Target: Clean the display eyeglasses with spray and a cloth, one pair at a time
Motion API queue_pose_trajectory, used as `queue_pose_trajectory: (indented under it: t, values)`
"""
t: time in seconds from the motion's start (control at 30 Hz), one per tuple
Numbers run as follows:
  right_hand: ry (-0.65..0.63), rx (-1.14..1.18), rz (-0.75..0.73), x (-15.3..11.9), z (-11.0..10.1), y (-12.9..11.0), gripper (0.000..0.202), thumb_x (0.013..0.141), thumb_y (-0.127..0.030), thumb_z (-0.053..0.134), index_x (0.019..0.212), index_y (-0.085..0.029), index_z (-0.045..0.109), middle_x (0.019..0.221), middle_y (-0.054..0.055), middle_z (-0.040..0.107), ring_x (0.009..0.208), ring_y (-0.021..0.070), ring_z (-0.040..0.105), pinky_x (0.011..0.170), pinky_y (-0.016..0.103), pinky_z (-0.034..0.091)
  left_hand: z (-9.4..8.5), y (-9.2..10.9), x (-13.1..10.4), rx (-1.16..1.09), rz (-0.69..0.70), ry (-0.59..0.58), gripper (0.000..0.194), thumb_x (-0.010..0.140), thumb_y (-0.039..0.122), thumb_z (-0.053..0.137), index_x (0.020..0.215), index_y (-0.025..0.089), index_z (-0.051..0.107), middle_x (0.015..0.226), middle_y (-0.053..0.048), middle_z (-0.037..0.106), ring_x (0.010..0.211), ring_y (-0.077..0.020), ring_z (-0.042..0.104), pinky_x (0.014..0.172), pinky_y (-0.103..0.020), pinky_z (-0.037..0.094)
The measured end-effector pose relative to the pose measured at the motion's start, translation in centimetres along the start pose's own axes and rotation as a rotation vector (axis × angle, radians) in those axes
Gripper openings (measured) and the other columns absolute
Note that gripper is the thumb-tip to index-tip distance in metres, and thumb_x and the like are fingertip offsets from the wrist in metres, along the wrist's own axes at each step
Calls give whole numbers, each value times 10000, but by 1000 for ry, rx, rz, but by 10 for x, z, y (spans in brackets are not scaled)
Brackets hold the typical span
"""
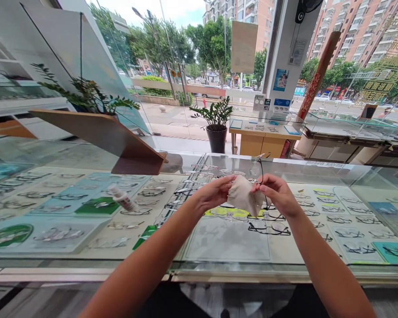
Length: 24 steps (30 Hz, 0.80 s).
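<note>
Above the glass display counter, my left hand is closed on a whitish cloth. Facing it on the right, my right hand pinches a pair of dark-framed eyeglasses, and its fingertips touch the cloth's right side. The cloth covers part of the glasses. Below the hands, several pairs of glasses lie in rows, among them a black-framed pair just under the right hand. A white spray bottle stands tilted in view on the counter, left of my left arm.
A brown wooden board rises from the counter at the left, with a leafy plant behind it. The counter's glass front edge runs near my body. Beyond the counter stand a potted plant and a wooden cabinet.
</note>
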State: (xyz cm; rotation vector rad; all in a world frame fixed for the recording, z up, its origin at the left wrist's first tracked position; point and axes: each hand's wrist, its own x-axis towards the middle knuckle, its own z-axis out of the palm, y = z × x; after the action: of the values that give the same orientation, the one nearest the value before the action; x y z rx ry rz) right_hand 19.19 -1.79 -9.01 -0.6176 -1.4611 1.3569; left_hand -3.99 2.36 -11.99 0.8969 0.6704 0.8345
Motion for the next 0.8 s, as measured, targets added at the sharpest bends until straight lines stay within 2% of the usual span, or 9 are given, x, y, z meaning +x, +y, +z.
queue_pose_trajectory:
  t: [0.1,0.17,0.27,0.37,0.5,0.57,0.7,0.8]
  values:
    - [-11,-15,11,-1,1,1,316,802,-514,865,850,-241,713,839,37,755,856,205,703,883,390,557,2,0,0,-34,9,29,440,666,497,942,864,171,722,712,-22,647,652,-153,594,649,-275,491]
    - [-31,-15,5,-1,2,1,300,813,-504,859,857,-245,714,838,34,759,858,202,706,899,392,557,4,0,0,-45,51,64,480,627,500,969,868,167,720,697,-9,629,627,-139,576,622,-262,478]
    - [-48,-10,5,-2,3,1,288,816,-494,860,872,-249,718,839,33,763,855,199,711,908,392,557,7,0,-1,-46,146,116,499,573,472,1004,826,166,703,639,29,567,562,-96,508,557,-223,414]
    - [-40,-15,24,-3,4,0,319,798,-515,868,864,-245,710,842,38,766,852,207,710,889,394,559,11,1,-2,-32,227,142,480,585,443,1003,811,157,690,696,19,614,610,-86,536,575,-202,409]
    - [3,-21,39,-2,5,0,341,788,-533,871,824,-240,701,849,38,769,859,203,701,837,362,546,17,2,-3,49,410,248,522,602,509,980,814,158,657,685,32,623,609,-77,527,576,-195,407]
    - [35,-15,39,-1,6,1,344,778,-535,879,816,-239,708,849,33,771,863,194,693,835,344,534,19,2,-4,65,457,306,562,576,536,983,830,167,644,674,39,633,587,-79,528,553,-196,397]
    - [86,-14,31,1,6,1,352,759,-543,889,817,-237,723,852,28,771,865,185,675,846,336,518,17,4,-5,21,393,337,646,529,513,1011,976,171,694,727,14,704,610,-114,605,562,-221,451]
    - [112,-29,40,1,5,-1,377,745,-566,889,805,-238,712,853,32,769,864,194,663,833,347,511,11,6,-3,-55,252,244,664,519,462,1029,1025,149,733,806,-26,739,677,-140,664,612,-241,509]
